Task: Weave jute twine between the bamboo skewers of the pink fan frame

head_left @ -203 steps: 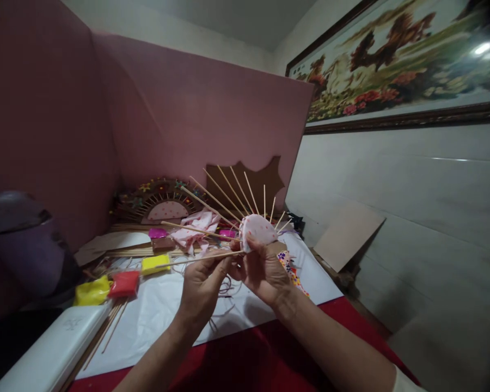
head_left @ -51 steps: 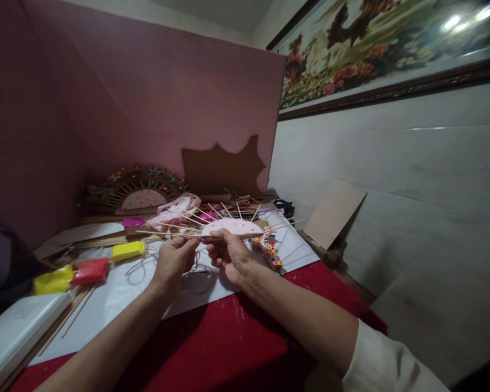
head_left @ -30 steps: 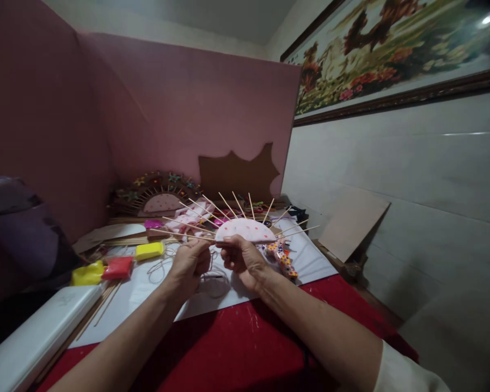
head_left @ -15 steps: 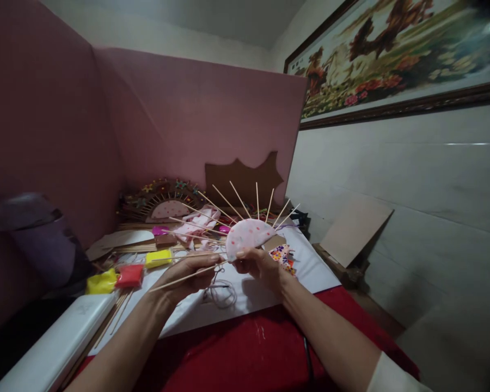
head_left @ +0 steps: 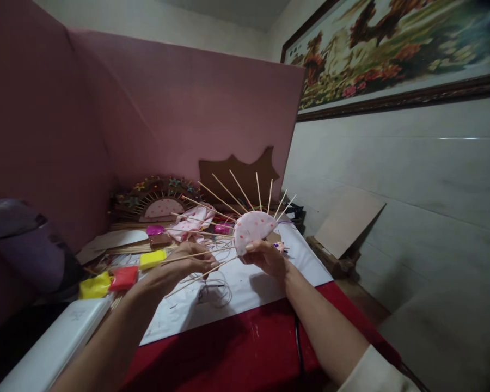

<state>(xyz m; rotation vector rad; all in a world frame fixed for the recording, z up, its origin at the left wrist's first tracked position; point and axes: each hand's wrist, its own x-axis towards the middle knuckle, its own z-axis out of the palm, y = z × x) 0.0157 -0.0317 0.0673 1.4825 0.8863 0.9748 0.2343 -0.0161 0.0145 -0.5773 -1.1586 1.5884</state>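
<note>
My right hand (head_left: 267,257) grips the lower edge of a pink spotted half-disc (head_left: 253,230), its thumb on the front face. Several thin wooden sticks (head_left: 240,189) fan out from the disc's curved rim. Beside its lower left, my left hand (head_left: 191,262) has its fingertips pinched together. What they hold, if anything, is too small to make out. Two of the sticks cross in front of this hand. Under it, a loose thin cord (head_left: 224,291) lies coiled on the white sheet (head_left: 245,296).
Yellow and red packets (head_left: 124,277) lie at left near a white case (head_left: 61,348). Behind them stands a similar decorated fan (head_left: 163,208), with crumpled pink cloth (head_left: 194,220) nearby. Brown jagged cardboard (head_left: 237,177) leans on the pink partition (head_left: 179,109). A red cloth (head_left: 228,354) covers the front.
My left hand has drawn a little left, away from the disc's edge. The disc, in my right hand, sits slightly further right and higher in view. The camera view has shifted slightly.
</note>
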